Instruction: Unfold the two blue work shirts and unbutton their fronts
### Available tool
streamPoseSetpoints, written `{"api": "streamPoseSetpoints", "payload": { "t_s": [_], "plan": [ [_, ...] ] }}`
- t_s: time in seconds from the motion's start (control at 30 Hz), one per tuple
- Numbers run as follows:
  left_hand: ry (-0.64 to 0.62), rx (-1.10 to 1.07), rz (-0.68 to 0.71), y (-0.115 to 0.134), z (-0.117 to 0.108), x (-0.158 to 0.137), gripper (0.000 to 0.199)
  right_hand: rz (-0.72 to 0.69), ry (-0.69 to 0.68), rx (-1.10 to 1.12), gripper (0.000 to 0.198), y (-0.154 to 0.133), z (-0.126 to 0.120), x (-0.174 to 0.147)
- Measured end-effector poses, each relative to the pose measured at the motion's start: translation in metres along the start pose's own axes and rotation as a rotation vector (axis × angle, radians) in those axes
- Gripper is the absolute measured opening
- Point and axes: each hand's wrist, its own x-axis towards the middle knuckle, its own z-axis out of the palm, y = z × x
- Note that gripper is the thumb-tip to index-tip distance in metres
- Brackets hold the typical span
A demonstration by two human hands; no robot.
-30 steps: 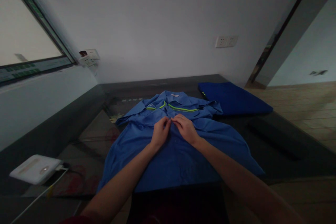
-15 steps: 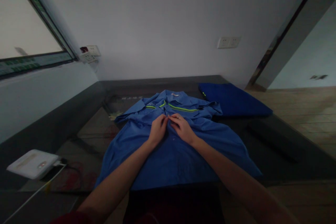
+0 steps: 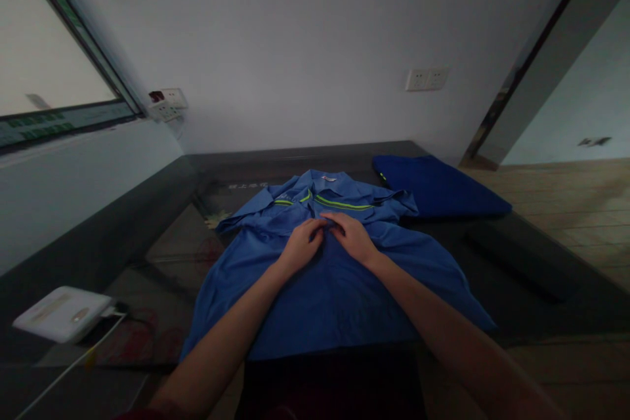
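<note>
A blue short-sleeved shirt with yellow-green chest stripes lies spread face up on a dark table, its collar toward the wall. At the middle of its front, just below the stripes, my left hand has its fingertips pinched on the front edge of the cloth. My right hand meets it there, fingers bent and closed on the same edge, the index finger stretched out above. The fingertips almost touch. What lies right between them, such as a button, is too small to make out.
Folded dark-blue cloth lies at the table's back right, with a long black object nearer. A white box with a cable stands at the left. Wall sockets are above the table.
Both hands have shifted slightly to the right along the shirt's front. My left hand's fingertips now sit a little lower, and my right index finger reaches over them. The shirt has barely moved.
</note>
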Motion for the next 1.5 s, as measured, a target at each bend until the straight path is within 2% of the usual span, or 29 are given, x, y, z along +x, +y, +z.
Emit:
{"api": "streamPoseSetpoints", "payload": {
  "t_s": [0.13, 0.27, 0.37, 0.5, 0.57, 0.63, 0.7, 0.77, 0.8, 0.9, 0.97, 1.2, 1.37, 1.5],
  "plan": [
    [-0.046, -0.003, -0.057, -0.003, 0.002, -0.001, 0.038, 0.093, 0.019, -0.093, 0.027, 0.003, -0.001, 0.001],
    [-0.082, 0.044, -0.117, -0.005, -0.001, -0.001, 0.031, 0.125, 0.105, -0.091, 0.021, 0.002, -0.008, 0.005],
    [-0.150, 0.177, -0.161, -0.007, -0.007, -0.002, 0.031, 0.167, 0.237, -0.078, 0.020, 0.001, -0.018, 0.008],
    [-0.240, 0.423, -0.227, -0.014, -0.016, -0.004, 0.044, 0.165, 0.392, -0.043, 0.020, -0.001, -0.033, 0.011],
    [-0.231, 0.553, -0.275, -0.018, -0.019, -0.004, 0.050, 0.143, 0.438, -0.017, 0.020, -0.004, -0.037, 0.011],
    [-0.163, 0.617, -0.279, -0.018, -0.021, -0.003, 0.051, 0.109, 0.455, -0.009, 0.019, -0.007, -0.039, 0.011],
    [-0.060, 0.579, -0.227, -0.011, -0.023, 0.000, 0.043, 0.081, 0.453, -0.015, 0.019, -0.009, -0.038, 0.011],
    [-0.027, 0.416, -0.176, 0.000, -0.023, 0.002, 0.026, 0.070, 0.453, -0.017, 0.019, -0.010, -0.037, 0.011],
    [-0.064, 0.307, -0.160, 0.007, -0.023, 0.002, 0.023, 0.070, 0.458, -0.016, 0.019, -0.010, -0.036, 0.010],
    [-0.255, 0.059, -0.142, 0.023, -0.020, -0.002, 0.035, 0.072, 0.474, -0.016, 0.018, -0.010, -0.036, 0.010],
    [-0.314, 0.041, -0.145, 0.027, -0.017, -0.005, 0.036, 0.074, 0.481, -0.020, 0.018, -0.011, -0.035, 0.010],
    [-0.348, 0.117, -0.165, 0.022, -0.017, -0.007, 0.028, 0.074, 0.458, -0.025, 0.017, -0.011, -0.034, 0.009],
    [-0.240, 0.060, -0.176, 0.017, -0.020, -0.003, 0.029, 0.152, 0.366, -0.028, 0.021, -0.005, -0.033, 0.010],
    [-0.127, 0.007, -0.179, 0.006, -0.026, 0.008, 0.030, 0.027, 0.372, -0.160, 0.013, -0.022, -0.032, 0.008]
  ]
}}
